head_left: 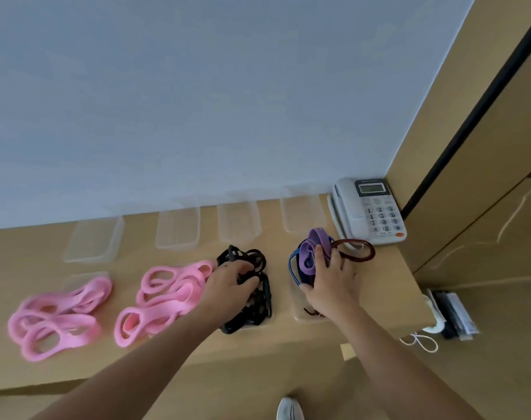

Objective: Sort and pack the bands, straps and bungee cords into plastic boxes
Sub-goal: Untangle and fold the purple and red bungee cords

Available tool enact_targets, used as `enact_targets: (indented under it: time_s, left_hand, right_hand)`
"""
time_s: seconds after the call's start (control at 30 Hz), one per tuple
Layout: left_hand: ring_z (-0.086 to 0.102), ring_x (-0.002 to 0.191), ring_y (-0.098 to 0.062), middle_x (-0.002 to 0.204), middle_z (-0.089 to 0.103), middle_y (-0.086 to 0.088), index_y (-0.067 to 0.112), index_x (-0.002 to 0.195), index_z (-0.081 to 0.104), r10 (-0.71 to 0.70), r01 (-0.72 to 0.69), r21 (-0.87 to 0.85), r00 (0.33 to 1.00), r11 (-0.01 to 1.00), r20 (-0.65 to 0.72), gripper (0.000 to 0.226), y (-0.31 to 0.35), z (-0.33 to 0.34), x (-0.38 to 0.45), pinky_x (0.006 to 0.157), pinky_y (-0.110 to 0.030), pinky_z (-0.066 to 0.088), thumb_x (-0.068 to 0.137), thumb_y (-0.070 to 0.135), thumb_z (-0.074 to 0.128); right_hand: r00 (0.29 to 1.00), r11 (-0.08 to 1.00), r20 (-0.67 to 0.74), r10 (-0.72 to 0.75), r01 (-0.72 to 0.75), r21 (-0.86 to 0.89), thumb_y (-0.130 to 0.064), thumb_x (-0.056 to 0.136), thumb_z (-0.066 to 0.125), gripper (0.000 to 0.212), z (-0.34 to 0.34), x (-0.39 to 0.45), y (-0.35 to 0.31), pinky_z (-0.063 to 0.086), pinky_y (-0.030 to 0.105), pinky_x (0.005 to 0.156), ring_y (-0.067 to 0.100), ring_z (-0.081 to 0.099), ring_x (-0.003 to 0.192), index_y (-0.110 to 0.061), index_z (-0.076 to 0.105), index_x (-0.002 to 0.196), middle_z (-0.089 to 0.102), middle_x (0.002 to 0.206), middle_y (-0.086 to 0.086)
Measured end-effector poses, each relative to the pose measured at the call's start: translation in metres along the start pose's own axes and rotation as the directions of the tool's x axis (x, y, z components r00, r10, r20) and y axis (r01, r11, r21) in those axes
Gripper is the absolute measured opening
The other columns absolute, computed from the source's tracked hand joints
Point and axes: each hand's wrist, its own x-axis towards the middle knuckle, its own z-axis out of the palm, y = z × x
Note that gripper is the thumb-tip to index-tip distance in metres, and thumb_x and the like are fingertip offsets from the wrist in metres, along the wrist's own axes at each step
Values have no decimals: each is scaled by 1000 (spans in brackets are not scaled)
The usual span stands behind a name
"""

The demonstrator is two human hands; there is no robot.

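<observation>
On the wooden desk (197,353) lie two piles of pink bands, one at the left (58,316) and one in the middle (164,295). My left hand (227,286) grips a bundle of black straps (252,301) that sits in a clear plastic box. My right hand (327,277) holds a bunch of purple and blue bands (309,253) over another clear box (300,313) at the right. A dark red-brown ring band (358,250) sticks out behind my right fingers.
Several clear plastic boxes or lids stand in a row along the wall, the far left one (91,241) among them. A white desk phone (370,210) sits in the back right corner. The desk's right edge drops to the floor, where cables and a dark item (452,316) lie.
</observation>
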Motion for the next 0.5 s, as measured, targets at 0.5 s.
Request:
enact_targets:
  time_s: [0.5]
  left_hand:
    - [60,111,-18,127,65,-1,20,127,66,25,-26,-4,998,1000,-64,36,-127,-117,-61,91,-32,48,92,29,66]
  right_hand:
    - [909,956,-329,-254,287,55,-32,87,69,54,4,-109,-172,43,48,105,36,52,124,-11,59,136,60,132,12]
